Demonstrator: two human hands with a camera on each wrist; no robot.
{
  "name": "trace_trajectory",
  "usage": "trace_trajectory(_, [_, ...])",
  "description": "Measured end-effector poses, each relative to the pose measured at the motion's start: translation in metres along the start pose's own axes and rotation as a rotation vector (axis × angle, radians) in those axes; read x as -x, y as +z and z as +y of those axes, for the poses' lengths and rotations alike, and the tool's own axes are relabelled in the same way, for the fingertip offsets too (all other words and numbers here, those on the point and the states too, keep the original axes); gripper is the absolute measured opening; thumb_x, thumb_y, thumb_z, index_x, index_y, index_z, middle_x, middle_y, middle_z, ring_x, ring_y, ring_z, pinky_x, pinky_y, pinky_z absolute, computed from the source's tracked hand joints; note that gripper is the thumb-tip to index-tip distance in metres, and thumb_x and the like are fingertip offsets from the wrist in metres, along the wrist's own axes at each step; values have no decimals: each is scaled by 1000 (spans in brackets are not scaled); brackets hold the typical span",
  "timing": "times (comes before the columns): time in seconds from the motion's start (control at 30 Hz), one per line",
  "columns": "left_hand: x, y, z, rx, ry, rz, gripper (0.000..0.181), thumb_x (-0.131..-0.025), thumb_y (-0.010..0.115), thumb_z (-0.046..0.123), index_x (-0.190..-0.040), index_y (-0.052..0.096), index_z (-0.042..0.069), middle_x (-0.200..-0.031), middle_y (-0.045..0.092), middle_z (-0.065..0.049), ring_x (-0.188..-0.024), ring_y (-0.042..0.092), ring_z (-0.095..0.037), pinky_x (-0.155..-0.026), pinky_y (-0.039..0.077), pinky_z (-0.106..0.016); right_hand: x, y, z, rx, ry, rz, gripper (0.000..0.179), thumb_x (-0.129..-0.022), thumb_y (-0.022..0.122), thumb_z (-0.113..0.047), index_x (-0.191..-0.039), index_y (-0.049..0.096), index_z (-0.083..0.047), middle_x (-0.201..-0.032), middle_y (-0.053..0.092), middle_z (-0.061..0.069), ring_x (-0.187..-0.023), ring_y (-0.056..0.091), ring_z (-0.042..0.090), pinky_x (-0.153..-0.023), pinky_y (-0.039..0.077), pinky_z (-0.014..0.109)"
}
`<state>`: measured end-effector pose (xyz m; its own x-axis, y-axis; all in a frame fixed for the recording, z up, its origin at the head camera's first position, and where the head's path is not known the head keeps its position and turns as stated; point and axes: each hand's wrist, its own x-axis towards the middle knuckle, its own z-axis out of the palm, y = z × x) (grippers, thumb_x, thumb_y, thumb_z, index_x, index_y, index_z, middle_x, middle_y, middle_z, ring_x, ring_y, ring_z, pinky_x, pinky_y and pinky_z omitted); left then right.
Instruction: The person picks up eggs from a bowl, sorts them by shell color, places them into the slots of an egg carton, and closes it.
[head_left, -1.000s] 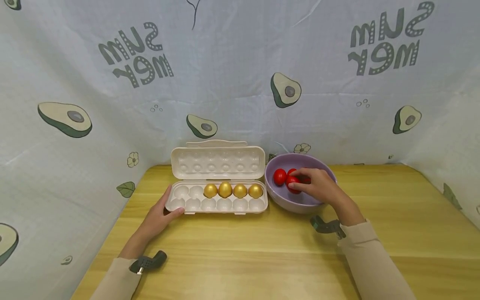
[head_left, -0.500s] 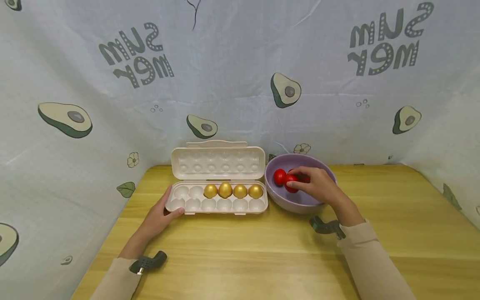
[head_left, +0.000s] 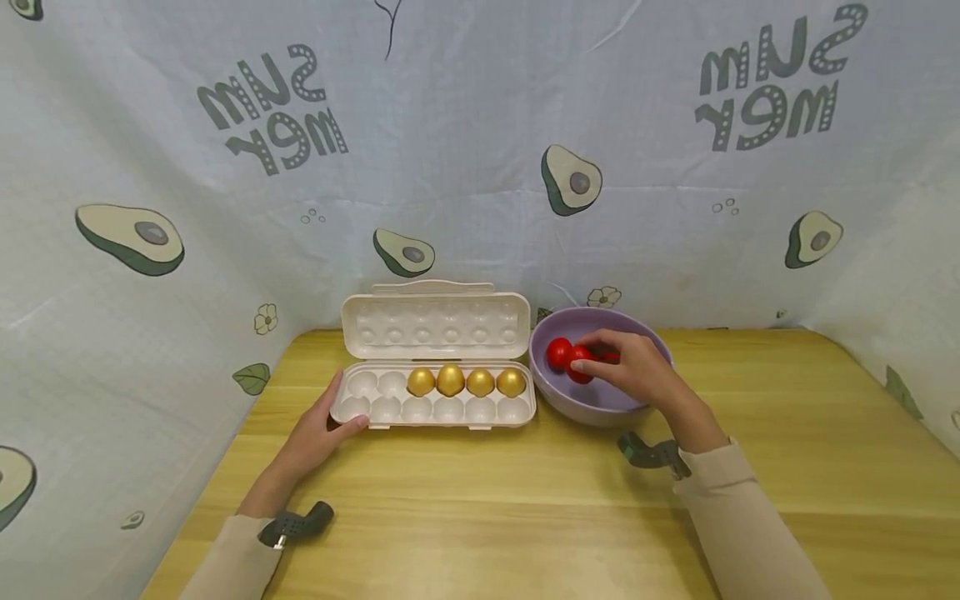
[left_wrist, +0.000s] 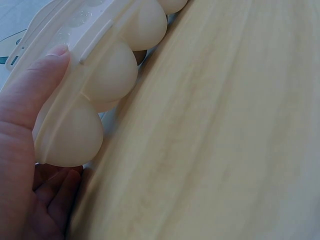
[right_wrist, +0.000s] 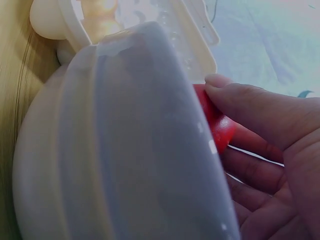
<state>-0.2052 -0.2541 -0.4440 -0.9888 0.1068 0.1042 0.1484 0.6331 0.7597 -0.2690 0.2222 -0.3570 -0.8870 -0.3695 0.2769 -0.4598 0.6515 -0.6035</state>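
Observation:
An open cream egg carton (head_left: 437,327) lies on the table, with several gold eggs (head_left: 450,380) in its back row. My left hand (head_left: 309,440) grips the carton's left end; in the left wrist view the thumb lies over the rim and the fingers curl below. Against the carton's right end stands a purple bowl (head_left: 585,411). Inside it, my right hand (head_left: 637,368) pinches a red egg (head_left: 579,365) between thumb and fingers. Another red egg (head_left: 558,354) sits just left of it, and more red shows behind the fingers. In the right wrist view, the bowl's wall (right_wrist: 140,135) hides part of the held egg (right_wrist: 222,131).
The wooden table (head_left: 450,517) extends in front of the carton and to the bowl's right. A pale curtain (head_left: 465,167) printed with avocados hangs close behind the carton and bowl. Dark wrist cameras are strapped to both sleeves.
My right hand has shifted the red egg slightly left and up in the bowl, toward the other red egg. The left hand and carton stay put.

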Motion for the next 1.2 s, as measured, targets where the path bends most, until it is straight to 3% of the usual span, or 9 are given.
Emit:
trace_trajectory(0.73, [2,0,0,-7,-2,6,95,-89,68,41,-156,8,9,-157,17,-22,-143,18,-42,-113,18,-59,2,0,-15,-12,2,11,36,-83,78,-27,-112,68,-10,-104,69,6,-91,63,21,-78,58,34])
trace_trajectory(1.2, [2,0,3,-10,-9,7,94,-90,67,41,-156,9,9,-158,17,-21,-143,18,-41,-113,18,-58,2,4,-23,-73,-23,7,34,-83,78,-25,-111,68,-9,-105,68,7,-93,66,23,-80,57,37])
